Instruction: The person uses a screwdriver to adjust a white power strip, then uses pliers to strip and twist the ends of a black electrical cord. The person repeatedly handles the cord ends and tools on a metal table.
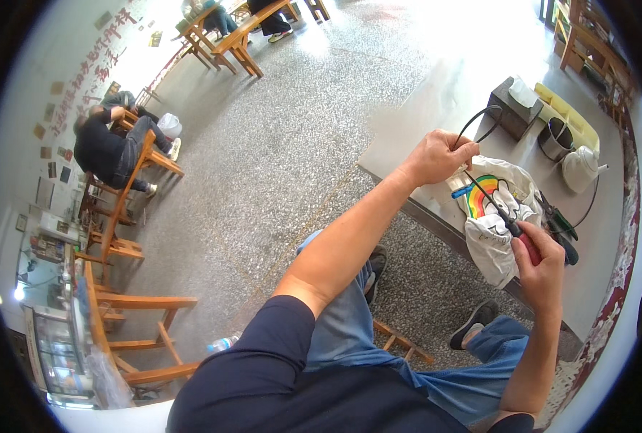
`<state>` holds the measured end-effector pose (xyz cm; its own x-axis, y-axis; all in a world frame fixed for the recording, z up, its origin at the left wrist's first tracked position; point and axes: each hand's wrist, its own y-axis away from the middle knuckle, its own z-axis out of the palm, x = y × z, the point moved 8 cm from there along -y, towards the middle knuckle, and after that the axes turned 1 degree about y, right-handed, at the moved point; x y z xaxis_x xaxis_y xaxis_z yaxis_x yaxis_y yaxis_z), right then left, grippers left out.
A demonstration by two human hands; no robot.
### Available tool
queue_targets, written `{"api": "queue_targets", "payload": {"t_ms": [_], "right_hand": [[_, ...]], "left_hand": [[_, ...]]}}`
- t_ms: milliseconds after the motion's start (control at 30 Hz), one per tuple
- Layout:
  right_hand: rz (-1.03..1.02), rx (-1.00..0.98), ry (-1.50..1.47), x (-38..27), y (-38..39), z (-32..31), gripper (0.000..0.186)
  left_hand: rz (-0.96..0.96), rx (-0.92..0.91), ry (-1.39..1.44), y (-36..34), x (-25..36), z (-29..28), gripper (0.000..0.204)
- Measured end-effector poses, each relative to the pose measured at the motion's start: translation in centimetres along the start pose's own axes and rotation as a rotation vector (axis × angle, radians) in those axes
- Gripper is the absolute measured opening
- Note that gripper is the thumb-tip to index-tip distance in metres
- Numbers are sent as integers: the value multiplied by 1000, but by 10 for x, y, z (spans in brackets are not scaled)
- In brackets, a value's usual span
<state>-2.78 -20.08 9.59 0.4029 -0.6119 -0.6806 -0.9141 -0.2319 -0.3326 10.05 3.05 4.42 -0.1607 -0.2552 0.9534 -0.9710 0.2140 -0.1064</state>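
In my left hand (442, 156), closed in a pinch, is a thin black cable (495, 110) that loops up above the fingers. My right hand (541, 268) is closed around a red-handled tool (529, 247) with a black collar. A thin dark line, shaft or cable, runs from that collar up to my left hand; I cannot tell which. Below both hands lies a white cloth bag (488, 249) with a rainbow print. By the bag's left edge is a small blue item (462, 191). Dark green-handled tools (562, 222) lie to its right, partly hidden.
The grey table (436, 108) also bears a dark box with tissue (514, 108), a yellow tray (566, 115), a metal cup (554, 138) and a white kettle (581, 169). Wooden chairs (147, 303) stand at the left. A person (111, 141) sits farther off; others are at the back.
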Motion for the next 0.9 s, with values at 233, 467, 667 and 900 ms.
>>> {"api": "queue_targets", "payload": {"t_ms": [233,467,667,900], "right_hand": [[-244,26,185,-16,1,8,31],[-85,2,-19,-7,1,9,28],[-65,0,-45,-6,1,10,28],[160,-13,-244,22,5,17,27]], "left_hand": [[-33,8,-33,5,0,-3,26],[-8,7,40,6,-3,-1,20],[11,-5,-8,5,-2,-4,21],[12,6,-31,9,9,-8,21]]}}
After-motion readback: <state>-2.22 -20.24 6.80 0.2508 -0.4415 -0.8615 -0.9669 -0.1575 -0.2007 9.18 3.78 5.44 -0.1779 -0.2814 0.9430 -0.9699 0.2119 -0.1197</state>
